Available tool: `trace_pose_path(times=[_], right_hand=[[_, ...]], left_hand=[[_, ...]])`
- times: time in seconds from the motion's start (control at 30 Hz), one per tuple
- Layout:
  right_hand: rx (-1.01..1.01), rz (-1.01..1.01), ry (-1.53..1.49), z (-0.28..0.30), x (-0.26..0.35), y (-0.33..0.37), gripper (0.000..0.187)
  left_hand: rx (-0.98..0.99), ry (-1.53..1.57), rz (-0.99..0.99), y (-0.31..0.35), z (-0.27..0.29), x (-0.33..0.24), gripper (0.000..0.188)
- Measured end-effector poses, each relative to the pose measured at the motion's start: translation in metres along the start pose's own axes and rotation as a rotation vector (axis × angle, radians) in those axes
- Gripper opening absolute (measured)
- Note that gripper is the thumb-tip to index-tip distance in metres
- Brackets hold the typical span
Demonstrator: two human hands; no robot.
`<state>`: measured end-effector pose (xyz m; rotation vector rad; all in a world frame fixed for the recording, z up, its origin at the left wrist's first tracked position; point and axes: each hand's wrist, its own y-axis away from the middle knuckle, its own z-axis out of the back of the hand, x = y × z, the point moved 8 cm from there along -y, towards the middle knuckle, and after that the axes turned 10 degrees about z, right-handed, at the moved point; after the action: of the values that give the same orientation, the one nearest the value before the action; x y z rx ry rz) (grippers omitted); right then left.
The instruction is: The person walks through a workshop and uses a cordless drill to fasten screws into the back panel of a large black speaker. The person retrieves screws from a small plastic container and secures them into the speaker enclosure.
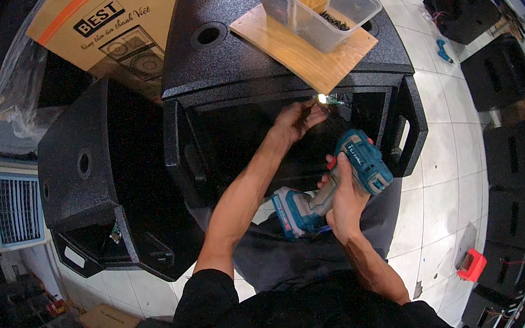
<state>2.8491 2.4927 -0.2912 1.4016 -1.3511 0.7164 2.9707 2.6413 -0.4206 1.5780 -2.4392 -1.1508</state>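
My right hand (pixel 347 201) grips a teal cordless drill (pixel 361 159) by its handle, its battery end toward my left. The drill's nose points into the open front of a black textured speaker cabinet (pixel 225 77). Inside that opening, my left hand (pixel 298 120) has its fingers bent together close to the drill's tip. What they pinch, if anything, is too small to make out. Just beside those fingers is a small green circuit board (pixel 335 100) with a bright lit spot, under the cabinet's upper edge.
On the cabinet's top, a wooden board (pixel 273 39) carries a clear divided plastic container (pixel 333 32) of small dark screws. A second speaker cabinet (pixel 73 167) stands left, near a cardboard box (pixel 72 53). More black cabinets (pixel 501 76) line the right; a red object (pixel 471 265) lies on tiles.
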Motion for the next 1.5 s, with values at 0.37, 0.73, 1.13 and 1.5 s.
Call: trace_pose_path(times=[0.37,0.73,1.13,1.5], right_hand=[[-0.047,-0.007,-0.02,-0.025,0.004,0.009,0.018],[0.125,0.28,0.075,-0.026,0.004,0.005,0.034],[0.458,0.472,0.481,-0.041,-0.001,0.02,0.06],[0.404,0.271,0.015,-0.04,-0.008,0.013,0.055]], left_hand=[[-0.207,-0.76,-0.181,0.048,-0.001,-0.032,0.033],[0.051,-1.56,-0.56,0.214,-0.111,0.005,0.068],[0.029,-1.535,-0.539,0.207,-0.113,0.023,0.081],[0.027,-1.526,-0.552,0.208,-0.115,0.019,0.081]])
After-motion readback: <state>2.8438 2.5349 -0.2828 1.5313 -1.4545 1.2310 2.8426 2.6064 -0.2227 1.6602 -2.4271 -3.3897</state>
